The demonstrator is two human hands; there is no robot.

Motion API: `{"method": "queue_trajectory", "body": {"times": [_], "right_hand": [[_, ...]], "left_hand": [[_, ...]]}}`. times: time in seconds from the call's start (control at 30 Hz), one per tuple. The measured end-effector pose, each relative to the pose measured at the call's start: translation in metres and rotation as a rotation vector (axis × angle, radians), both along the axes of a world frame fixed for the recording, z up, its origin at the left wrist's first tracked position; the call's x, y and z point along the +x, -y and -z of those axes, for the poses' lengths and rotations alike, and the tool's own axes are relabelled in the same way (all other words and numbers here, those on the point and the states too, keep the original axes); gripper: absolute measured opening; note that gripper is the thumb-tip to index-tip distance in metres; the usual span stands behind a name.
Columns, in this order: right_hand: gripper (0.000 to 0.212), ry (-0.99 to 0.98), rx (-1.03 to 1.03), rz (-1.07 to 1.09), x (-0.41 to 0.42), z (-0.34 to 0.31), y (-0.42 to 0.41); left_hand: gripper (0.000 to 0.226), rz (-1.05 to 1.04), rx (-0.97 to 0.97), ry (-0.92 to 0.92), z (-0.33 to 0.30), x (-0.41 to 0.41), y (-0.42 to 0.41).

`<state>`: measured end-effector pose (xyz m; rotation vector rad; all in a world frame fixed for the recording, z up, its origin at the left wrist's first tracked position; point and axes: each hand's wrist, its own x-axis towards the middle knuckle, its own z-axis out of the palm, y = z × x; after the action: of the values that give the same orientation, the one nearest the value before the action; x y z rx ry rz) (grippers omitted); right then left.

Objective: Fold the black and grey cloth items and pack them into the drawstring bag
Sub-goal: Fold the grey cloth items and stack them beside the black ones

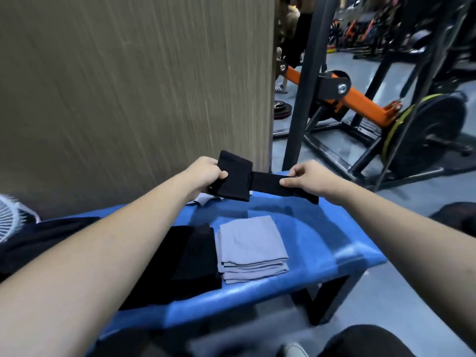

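Observation:
I hold a black cloth strip in the air above the far end of a blue bench. My left hand grips its wider folded end. My right hand pinches the narrower end, which stretches out to the right. On the bench lies a folded grey cloth, and a folded black cloth lies right beside it on the left. More dark fabric lies further left under my left forearm. A scrap of white-grey fabric shows below my left hand. I cannot make out a drawstring bag.
A beige wall panel rises directly behind the bench. Gym machines with an orange arm and a weight plate stand on the grey floor to the right. A white fan sits at far left. My knee is at the bottom.

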<state>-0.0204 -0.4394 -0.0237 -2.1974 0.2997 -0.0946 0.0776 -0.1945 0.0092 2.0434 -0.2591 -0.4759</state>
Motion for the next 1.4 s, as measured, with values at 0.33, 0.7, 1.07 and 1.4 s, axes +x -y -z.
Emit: {"method": "queue_trajectory", "body": {"times": [0.33,0.7,1.07,1.4], "right_hand": [[0.026,-0.108,-0.142,0.075,0.004,0.063,0.038],[0.019,-0.027,-0.359,0.097,0.015,0.084,0.034],[0.014,-0.069,-0.415,-0.011,0.003,0.078,0.051],[0.056,-0.261,-0.632,-0.016,-0.021,0.059,0.047]], "left_hand": [[0.018,0.063,0.187,0.049,0.052,-0.006,0.050],[0.011,0.017,0.135,0.261,0.060,0.002,0.076],[0.019,0.354,0.474,0.306,0.081,-0.023,0.111],[0.064,0.194,0.818,0.325,0.085,-0.021,0.120]]}}
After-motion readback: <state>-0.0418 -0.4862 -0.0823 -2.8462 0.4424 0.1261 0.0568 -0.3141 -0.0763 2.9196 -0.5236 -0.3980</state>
